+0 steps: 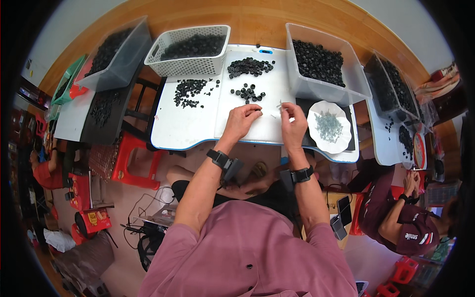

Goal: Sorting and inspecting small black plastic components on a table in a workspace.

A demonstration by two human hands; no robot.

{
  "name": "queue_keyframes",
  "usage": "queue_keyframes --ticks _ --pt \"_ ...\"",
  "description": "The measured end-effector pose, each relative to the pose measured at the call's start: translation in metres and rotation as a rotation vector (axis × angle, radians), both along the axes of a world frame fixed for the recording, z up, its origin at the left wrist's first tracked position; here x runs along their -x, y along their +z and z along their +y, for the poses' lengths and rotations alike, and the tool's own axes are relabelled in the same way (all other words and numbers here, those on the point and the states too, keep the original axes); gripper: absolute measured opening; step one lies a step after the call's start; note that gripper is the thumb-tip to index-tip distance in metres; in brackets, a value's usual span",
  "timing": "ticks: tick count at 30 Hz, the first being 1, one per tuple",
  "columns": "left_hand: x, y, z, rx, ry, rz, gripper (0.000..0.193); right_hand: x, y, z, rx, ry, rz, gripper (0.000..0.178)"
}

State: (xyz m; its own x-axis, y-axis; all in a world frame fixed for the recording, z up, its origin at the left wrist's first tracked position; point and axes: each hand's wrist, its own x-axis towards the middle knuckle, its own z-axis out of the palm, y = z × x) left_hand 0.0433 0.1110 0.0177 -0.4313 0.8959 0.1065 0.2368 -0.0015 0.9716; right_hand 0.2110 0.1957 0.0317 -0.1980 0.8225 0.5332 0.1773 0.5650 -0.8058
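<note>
My left hand (241, 121) rests low over the white table (198, 126), thumb and fingers pinched on a small black plastic piece that barely shows at the fingertips. Opposite it, my right hand (295, 123) pinches a thin pale sliver (280, 105) between thumb and forefinger. Another thin pale piece (273, 117) lies on the tabletop between the hands. Just beyond my left hand is a loose group of small round black pieces (250, 92). To the right of my right hand, a white scalloped dish (316, 139) holds a heap of thin grey-green slivers (328, 126).
Farther back lies a denser black pile (250, 67), with smaller black bits (188, 91) to the left. A white perforated basket (190, 66) and a see-through bin (326, 91) of black pieces flank the table's back. A person (401, 218) sits at right, a red stool (133, 163) stands left.
</note>
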Motion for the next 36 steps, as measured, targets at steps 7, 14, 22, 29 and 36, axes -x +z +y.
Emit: queue_keyframes --ticks 7,14,22,29,36 --pt "0.003 0.006 0.006 0.065 -0.035 -0.016 0.025 -0.017 0.002 0.020 0.047 0.094 -0.350 0.012" --pt "0.009 -0.015 0.002 -0.011 -0.031 -0.168 0.024 -0.002 -0.008 0.011 -0.151 0.060 -0.637 0.006" --pt "0.019 0.026 -0.007 0.039 -0.042 -0.045 0.024 0.000 -0.017 0.000 0.033 0.110 -0.253 0.004" --pt "0.135 0.102 0.032 -0.121 0.180 0.412 0.038 0.002 -0.016 0.006 0.063 0.113 -0.184 0.009" --pt "0.145 0.085 0.041 -0.253 0.300 0.838 0.045 0.007 -0.012 0.007 0.052 0.122 -0.165 0.013"
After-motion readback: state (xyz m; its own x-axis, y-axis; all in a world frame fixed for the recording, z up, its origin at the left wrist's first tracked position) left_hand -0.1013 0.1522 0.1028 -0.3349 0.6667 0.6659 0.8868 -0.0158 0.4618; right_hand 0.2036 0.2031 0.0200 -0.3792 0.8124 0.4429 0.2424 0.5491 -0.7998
